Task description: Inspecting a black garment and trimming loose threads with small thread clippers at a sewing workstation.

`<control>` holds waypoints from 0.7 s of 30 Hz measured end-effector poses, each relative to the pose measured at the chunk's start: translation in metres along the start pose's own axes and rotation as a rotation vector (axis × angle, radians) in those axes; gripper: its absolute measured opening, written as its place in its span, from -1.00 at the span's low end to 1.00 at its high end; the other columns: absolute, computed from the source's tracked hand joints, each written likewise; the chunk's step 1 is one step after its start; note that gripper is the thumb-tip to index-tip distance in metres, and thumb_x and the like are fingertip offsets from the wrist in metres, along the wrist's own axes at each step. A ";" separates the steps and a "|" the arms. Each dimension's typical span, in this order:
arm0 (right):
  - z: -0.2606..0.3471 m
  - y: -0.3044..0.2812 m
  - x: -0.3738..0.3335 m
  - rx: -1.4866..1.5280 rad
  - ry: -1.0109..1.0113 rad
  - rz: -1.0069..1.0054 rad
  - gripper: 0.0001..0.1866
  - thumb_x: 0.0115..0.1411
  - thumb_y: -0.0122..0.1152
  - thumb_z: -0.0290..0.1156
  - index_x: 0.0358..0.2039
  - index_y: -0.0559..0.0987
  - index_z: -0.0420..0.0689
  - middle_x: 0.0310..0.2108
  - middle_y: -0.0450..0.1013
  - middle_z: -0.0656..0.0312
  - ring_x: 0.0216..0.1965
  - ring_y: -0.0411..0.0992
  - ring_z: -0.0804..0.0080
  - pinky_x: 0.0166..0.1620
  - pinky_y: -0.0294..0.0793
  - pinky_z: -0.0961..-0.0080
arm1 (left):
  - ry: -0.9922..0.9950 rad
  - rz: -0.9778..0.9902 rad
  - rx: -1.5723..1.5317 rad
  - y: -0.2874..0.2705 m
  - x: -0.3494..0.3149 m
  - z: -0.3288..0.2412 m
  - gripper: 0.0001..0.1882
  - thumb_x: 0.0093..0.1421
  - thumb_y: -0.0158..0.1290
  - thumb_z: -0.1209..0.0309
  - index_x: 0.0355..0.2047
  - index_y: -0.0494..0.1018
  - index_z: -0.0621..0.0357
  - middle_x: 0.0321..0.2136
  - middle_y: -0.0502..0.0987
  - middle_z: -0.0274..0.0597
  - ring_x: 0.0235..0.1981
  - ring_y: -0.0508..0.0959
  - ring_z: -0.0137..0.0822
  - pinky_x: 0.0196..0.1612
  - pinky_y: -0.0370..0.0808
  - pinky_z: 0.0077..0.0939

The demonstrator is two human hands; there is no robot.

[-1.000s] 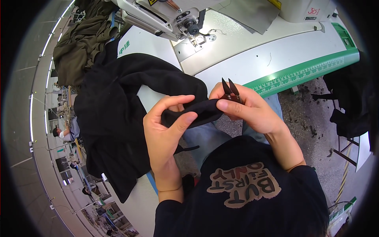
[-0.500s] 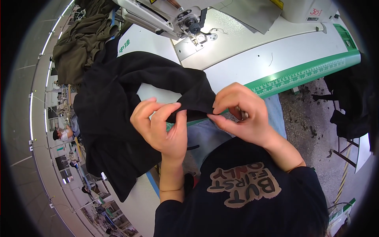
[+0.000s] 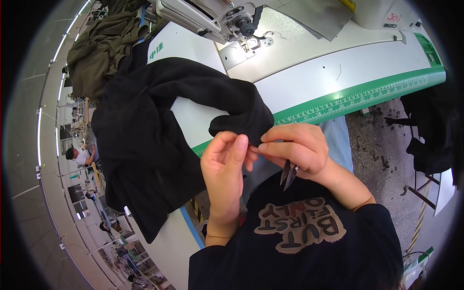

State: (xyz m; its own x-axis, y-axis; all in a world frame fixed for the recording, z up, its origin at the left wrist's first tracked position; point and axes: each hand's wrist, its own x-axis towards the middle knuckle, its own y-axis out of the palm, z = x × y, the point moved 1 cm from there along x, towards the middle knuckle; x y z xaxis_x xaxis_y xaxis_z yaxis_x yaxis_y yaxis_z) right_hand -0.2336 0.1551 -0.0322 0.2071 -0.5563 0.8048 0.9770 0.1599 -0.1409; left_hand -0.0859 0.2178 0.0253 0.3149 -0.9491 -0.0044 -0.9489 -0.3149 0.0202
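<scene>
A black garment [image 3: 140, 140] lies across the sewing table, and one narrow tube of it, perhaps a sleeve, curves round toward me. My left hand [image 3: 222, 162] is closed, thumb up, pinching the near end of that tube. Close beside it, my right hand [image 3: 304, 147] pinches the same edge between thumb and fingertips. A pair of thread snips [image 3: 289, 175] is also tucked in my right hand, its dark blades pointing down toward my shirt. The exact spot between the fingertips is partly hidden by the fingers.
A sewing machine [image 3: 208, 21] stands at the back, its needle area lit. The table's front edge carries a green ruler strip [image 3: 333, 104]. Olive-brown cloth [image 3: 99, 53] is heaped at the far left. Dark cloth [image 3: 427, 125] hangs at the right. Another person [image 3: 83, 154] sits far left.
My left hand has moved right and turned, coming close to my right hand. The garment's end has folded over between them. The snips' blades now show below my right hand.
</scene>
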 end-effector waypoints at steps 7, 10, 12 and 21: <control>-0.002 -0.005 0.006 0.140 0.176 -0.119 -0.63 -0.18 0.53 -0.54 -0.30 0.62 -0.14 -0.38 0.53 0.16 -0.37 0.52 0.31 -0.38 0.50 0.54 | -0.152 0.094 -0.286 0.010 0.004 0.006 -0.90 0.27 0.10 0.52 -0.26 0.47 0.31 -0.40 0.59 -0.15 -0.46 0.58 -0.41 -0.42 0.45 -0.65; -0.002 -0.011 0.006 0.143 0.199 -0.116 -0.64 -0.17 0.54 -0.54 -0.29 0.63 -0.15 -0.39 0.52 0.16 -0.38 0.52 0.32 -0.39 0.49 0.54 | -0.085 0.087 -0.283 0.015 0.003 0.011 -0.91 0.25 0.11 0.55 -0.28 0.47 0.32 -0.40 0.59 -0.13 -0.46 0.59 -0.40 -0.41 0.46 -0.64; -0.002 -0.014 0.007 0.155 0.216 -0.111 -0.64 -0.17 0.54 -0.54 -0.29 0.65 -0.16 -0.40 0.52 0.17 -0.38 0.51 0.34 -0.40 0.47 0.55 | -0.052 0.082 -0.278 0.018 0.002 0.012 -0.92 0.24 0.12 0.56 -0.29 0.47 0.32 -0.40 0.59 -0.13 -0.46 0.59 -0.40 -0.40 0.47 -0.64; 0.002 -0.022 0.006 0.283 0.400 -0.058 -0.68 -0.14 0.52 -0.55 -0.30 0.66 -0.17 -0.37 0.51 0.19 -0.44 0.45 0.43 -0.47 0.39 0.60 | -0.007 0.058 -0.275 0.022 0.001 0.015 -0.93 0.22 0.13 0.57 -0.34 0.46 0.30 -0.42 0.59 -0.13 -0.46 0.59 -0.38 -0.38 0.49 -0.63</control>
State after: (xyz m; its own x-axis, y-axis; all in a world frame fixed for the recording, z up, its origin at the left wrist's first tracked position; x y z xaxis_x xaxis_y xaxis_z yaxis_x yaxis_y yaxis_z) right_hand -0.2541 0.1497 -0.0233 0.2101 -0.8317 0.5139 0.9469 0.3039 0.1048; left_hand -0.1070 0.2095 0.0113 0.2590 -0.9659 -0.0019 -0.9238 -0.2483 0.2915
